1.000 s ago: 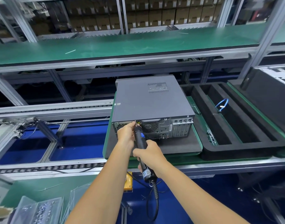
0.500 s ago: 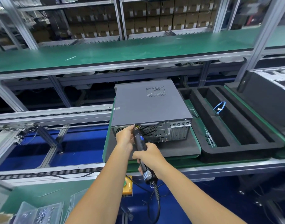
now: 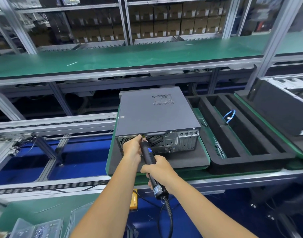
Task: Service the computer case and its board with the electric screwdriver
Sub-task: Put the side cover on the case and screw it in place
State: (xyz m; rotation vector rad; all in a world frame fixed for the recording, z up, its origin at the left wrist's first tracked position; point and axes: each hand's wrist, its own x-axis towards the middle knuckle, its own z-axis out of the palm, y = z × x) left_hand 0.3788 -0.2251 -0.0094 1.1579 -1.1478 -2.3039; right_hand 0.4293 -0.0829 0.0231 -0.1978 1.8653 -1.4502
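Gripping the screwdriver (image 3: pixel 149 162) around its black barrel, the right hand (image 3: pixel 160 170) points its tip up and away at the rear panel of the case (image 3: pixel 155 114), near the panel's top edge and just left of the round fan grille. The left hand (image 3: pixel 132 148) reaches to the same spot, its fingertips pinched together beside the bit; what they pinch is too small to make out. A coiled cord hangs down from the screwdriver's back end, below the right wrist.

The case lies closed on a dark pad (image 3: pixel 181 160) on a green pallet (image 3: pixel 111 152) on the conveyor, its rear facing the person. Just to its right sits a black foam tray (image 3: pixel 250 158) with long slots, a blue cable (image 3: pixel 230 115) lying in one of them. A clear box of small parts (image 3: pixel 35 228) sits at the lower left on the near bench.
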